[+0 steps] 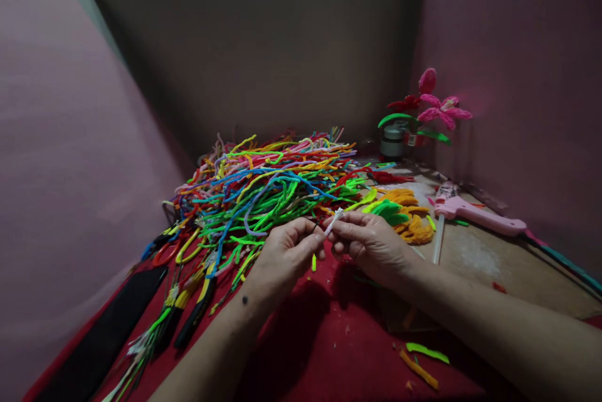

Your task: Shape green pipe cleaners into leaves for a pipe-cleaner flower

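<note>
Between my two hands is a short white pipe cleaner piece point(335, 221), its fuzzy tip pointing up. My left hand point(297, 245) pinches its lower end between thumb and forefinger. From the right, my right hand point(364, 239) is closed on the same white piece with its fingertips. A thin dark strand shows by the left fingertips, too small to name. Right behind the hands lies a big heap of coloured pipe cleaners point(277, 189). Beside my right hand are bent orange pipe cleaner shapes point(416, 226) and green ones point(388, 209).
A pink hot glue gun point(480, 214) rests on a brown board point(508, 270) at right. Pink pipe cleaner flowers point(442, 108) stand behind it. At left lie yellow-black pliers point(200, 305), red-handled scissors point(167, 253) and a black flat case point(117, 327) on red cloth point(291, 345). Walls enclose the back.
</note>
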Demonstrator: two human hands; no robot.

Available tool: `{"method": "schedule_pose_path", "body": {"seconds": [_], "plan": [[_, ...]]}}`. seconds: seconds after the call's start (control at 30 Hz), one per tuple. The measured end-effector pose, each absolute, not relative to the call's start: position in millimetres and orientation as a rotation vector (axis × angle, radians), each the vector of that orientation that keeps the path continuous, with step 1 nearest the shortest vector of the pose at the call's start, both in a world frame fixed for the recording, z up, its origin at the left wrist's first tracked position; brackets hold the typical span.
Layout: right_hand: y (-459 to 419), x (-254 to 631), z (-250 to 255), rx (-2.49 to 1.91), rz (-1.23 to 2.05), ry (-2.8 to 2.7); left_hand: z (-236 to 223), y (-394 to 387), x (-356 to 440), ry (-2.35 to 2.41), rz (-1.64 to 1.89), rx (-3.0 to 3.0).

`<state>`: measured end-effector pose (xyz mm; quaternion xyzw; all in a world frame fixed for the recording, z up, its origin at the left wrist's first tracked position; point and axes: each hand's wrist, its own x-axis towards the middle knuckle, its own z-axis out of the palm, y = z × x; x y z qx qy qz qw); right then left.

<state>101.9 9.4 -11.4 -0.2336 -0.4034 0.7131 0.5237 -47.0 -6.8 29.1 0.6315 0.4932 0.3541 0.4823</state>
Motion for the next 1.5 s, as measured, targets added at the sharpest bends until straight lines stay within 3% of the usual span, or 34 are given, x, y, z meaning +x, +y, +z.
{"method": "schedule_pose_path", "body": {"seconds": [0.7, 1.5], "plan": [[7.0, 100.5, -8.4, -0.543, 1.73, -0.915, 24.5, -11.8, -39.6, 1.365, 0.946, 1.888], [8.8, 102.7, -12.2, -0.677, 1.574, -1.046, 26.9, -13.1, -38.3, 1.293, 0.907, 1.663]]}}
